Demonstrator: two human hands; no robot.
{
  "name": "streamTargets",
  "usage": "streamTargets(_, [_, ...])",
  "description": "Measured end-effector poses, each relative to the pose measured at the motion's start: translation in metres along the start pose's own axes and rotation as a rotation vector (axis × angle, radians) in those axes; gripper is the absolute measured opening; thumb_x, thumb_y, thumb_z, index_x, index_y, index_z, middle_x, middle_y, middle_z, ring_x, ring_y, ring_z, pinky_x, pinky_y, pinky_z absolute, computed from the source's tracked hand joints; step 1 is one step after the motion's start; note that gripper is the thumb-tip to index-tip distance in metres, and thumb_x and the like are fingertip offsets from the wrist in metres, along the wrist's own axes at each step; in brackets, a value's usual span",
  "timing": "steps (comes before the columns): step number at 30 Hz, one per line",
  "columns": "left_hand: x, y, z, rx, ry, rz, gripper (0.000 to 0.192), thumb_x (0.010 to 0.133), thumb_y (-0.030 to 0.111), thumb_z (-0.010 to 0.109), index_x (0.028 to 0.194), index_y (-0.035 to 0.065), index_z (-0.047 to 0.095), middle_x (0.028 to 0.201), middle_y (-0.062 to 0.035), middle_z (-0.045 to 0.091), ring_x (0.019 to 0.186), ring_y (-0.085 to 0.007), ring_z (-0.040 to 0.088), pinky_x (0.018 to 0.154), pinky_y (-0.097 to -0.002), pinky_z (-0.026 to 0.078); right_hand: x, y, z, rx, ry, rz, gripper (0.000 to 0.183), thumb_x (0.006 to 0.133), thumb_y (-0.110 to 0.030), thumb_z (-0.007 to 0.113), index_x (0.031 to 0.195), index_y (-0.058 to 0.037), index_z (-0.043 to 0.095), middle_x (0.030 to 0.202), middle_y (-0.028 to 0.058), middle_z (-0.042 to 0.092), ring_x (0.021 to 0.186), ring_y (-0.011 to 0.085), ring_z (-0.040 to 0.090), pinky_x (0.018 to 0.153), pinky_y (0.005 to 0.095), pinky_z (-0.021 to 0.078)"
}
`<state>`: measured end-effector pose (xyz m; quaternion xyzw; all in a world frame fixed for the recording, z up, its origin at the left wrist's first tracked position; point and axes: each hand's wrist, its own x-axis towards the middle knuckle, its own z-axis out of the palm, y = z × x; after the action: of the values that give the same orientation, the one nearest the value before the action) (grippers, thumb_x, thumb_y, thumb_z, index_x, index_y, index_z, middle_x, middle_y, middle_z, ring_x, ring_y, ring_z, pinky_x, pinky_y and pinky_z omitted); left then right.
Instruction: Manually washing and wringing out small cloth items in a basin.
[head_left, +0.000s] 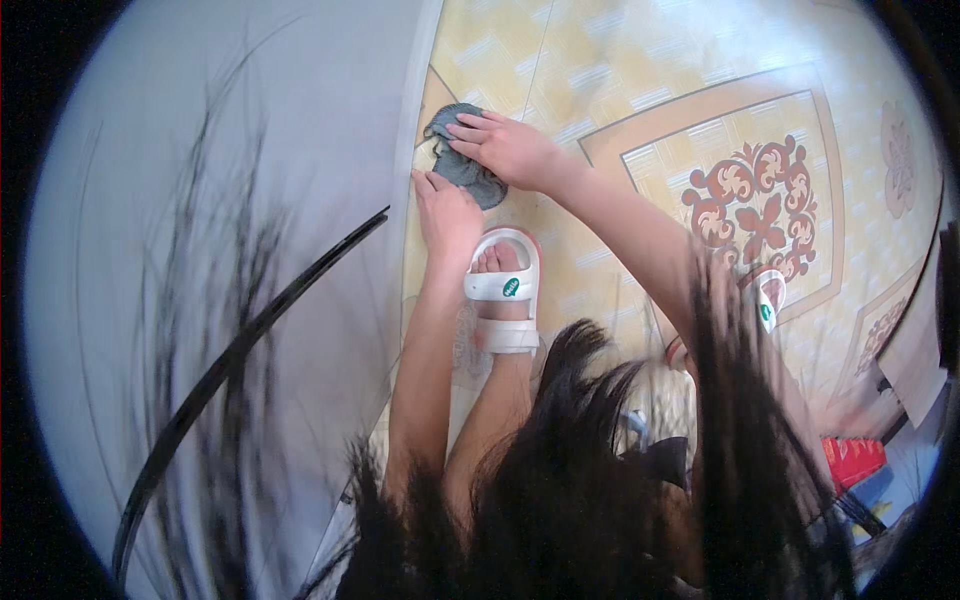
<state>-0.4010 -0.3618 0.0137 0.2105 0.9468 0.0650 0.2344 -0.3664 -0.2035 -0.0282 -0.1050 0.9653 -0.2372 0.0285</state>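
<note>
A dark grey cloth (471, 174), bunched up, lies on the patterned floor close to the base of a pale wall. My right hand (506, 146) rests on its upper right part with the fingers spread over the fabric. At the cloth's lower left edge is my left hand (448, 211), its fingertips near the wall; whether they pinch the fabric cannot be told. Just below the cloth, my foot stands in a white sandal (501, 286).
The pale wall (300, 135) runs along the left side. Another white sandal (769, 300) is at the right on the decorated floor (555, 240). A red object (853, 463) lies at the lower right. Dark hair hangs across the lower view.
</note>
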Motion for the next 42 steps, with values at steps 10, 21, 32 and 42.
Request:
streamTargets(10, [-0.017,-0.018,-0.027,0.075,0.146,0.277,0.052,0.079,0.005,0.074,0.127,0.0071,0.054,0.118,-0.014,0.057,0.112,-0.0356,0.057,0.092,-0.0441,0.049,-0.029,-0.006,-0.014,0.008,-0.089,0.009,0.044,0.091,-0.01,0.051,0.133,-0.0171,0.06,0.152,0.0055,0.044,0.142,0.0246,0.038,0.116,0.0366,0.0331])
streamTargets(21, [-0.003,-0.042,0.007,-0.153,-0.2,0.351,0.021,0.085,0.009,0.071,0.099,0.005,0.055,0.085,-0.0165,0.063,0.085,-0.0388,0.064,0.073,-0.0458,0.05,-0.026,-0.03,-0.002,-0.205,-0.144,0.167,0.032,0.095,-0.023,0.054,0.122,-0.0302,0.069,0.151,-0.0022,0.046,0.141,0.0177,0.038,0.117,0.0353,0.0311])
streamTargets(32, [0.011,-0.061,0.021,-0.278,-0.356,0.398,0.011,0.089,0.009,0.065,0.09,0.0011,0.057,0.071,-0.0153,0.064,0.066,-0.0276,0.065,0.063,-0.0371,0.051,-0.052,-0.024,0.018,-0.222,-0.035,0.134,0.027,0.096,-0.029,0.053,0.115,-0.0285,0.073,0.15,-0.0054,0.048,0.142,0.0161,0.037,0.119,0.0363,0.0282])
streamTargets(42, [-0.007,-0.02,0.034,-0.28,-0.432,0.455,0.012,0.084,0.007,0.07,0.085,0.001,0.06,0.066,-0.0145,0.063,0.061,-0.0285,0.064,0.059,-0.037,0.05,-0.085,0.0,-0.002,-0.164,-0.056,0.037,0.033,0.09,-0.02,0.057,0.119,-0.0278,0.071,0.145,-0.0028,0.053,0.139,0.0178,0.042,0.119,0.036,0.0306])
